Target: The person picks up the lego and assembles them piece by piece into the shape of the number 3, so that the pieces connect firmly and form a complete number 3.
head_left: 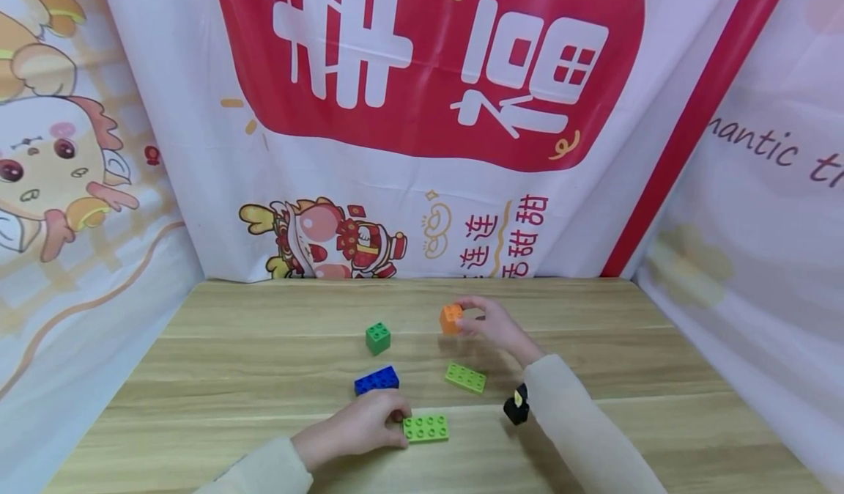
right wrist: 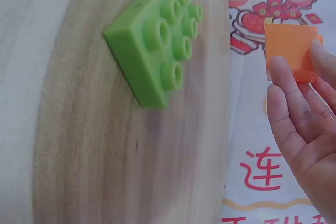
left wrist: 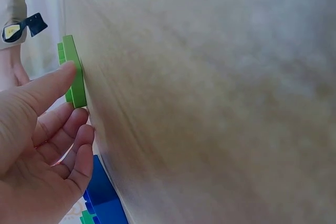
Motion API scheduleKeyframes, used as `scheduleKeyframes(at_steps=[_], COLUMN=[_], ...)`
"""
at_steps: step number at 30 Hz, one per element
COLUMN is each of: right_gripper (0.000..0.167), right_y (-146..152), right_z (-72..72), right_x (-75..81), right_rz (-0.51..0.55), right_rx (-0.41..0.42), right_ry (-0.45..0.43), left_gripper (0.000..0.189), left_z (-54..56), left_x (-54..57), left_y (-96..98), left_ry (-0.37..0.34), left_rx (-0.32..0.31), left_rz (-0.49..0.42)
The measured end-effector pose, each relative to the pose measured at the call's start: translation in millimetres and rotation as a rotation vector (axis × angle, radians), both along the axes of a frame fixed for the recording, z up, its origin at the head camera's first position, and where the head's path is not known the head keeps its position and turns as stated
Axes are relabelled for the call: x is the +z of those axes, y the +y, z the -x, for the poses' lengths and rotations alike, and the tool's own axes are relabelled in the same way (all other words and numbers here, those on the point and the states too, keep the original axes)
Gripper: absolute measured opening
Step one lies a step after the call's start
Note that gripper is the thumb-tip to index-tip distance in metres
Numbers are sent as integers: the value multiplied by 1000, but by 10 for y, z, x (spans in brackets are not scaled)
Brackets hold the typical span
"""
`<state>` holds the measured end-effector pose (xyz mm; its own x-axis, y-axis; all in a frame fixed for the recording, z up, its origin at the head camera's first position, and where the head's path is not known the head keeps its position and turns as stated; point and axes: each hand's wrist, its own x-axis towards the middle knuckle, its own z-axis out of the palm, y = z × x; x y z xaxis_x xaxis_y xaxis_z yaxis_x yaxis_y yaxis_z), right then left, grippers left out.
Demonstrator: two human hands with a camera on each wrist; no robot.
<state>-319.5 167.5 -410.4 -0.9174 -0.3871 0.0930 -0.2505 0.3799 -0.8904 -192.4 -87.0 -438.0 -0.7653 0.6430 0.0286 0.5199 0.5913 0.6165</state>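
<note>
Nearest the camera, the person's left hand (head_left: 356, 429) rests on the wooden table (head_left: 659, 377), its curled fingers (left wrist: 58, 80) touching the end of a flat light-green plastic building plate (head_left: 426, 428). Farther back, the right hand (head_left: 491, 324) holds a small orange plastic building block (head_left: 451, 318) pinched in its fingertips (right wrist: 286, 80), lifted above the tabletop. Between the hands lie a blue rectangular brick (head_left: 376, 380) and a second flat light-green plate (head_left: 465, 377). A dark-green square block (head_left: 378, 338) stands to the left of the orange one.
</note>
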Motion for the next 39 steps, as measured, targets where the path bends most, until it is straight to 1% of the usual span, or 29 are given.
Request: scheduleKeyframes(at_steps=[4,11,14,19,26,31,36,38,39], right_gripper=[45,46,46,46,42,43,43,42,42], right_y=[6,8,6,-12,-73,-96,-112,-130,-127], right_z=[-73,-191,-242,-327,-427,-497,-590,-665,-684], right_x=[36,102,131,178,222,225,243,306,304], right_rz=[2,1,5,20,38,26,13,-2,-8], right_rx=[15,-28,-30,-14,18,29,42,43,44], right_ry=[21,-8,-12,3,21,46,72,75,72], left_gripper=[26,25,26,26,26,26,26,26,26], left_z=[-6,-3,-2,-2,-5,0,6,6,6], left_x=[-4,-8,-5,6,0,-1,7,8,7], left_y=[-5,-8,-10,-10,-7,-3,-7,-7,-7], left_ry=[2,14,22,28,14,17,2,3,4], left_rx=[-1,-1,1,3,4,-1,-1,-1,-1], left_rz=[0,2,1,7,9,5,5,5,5])
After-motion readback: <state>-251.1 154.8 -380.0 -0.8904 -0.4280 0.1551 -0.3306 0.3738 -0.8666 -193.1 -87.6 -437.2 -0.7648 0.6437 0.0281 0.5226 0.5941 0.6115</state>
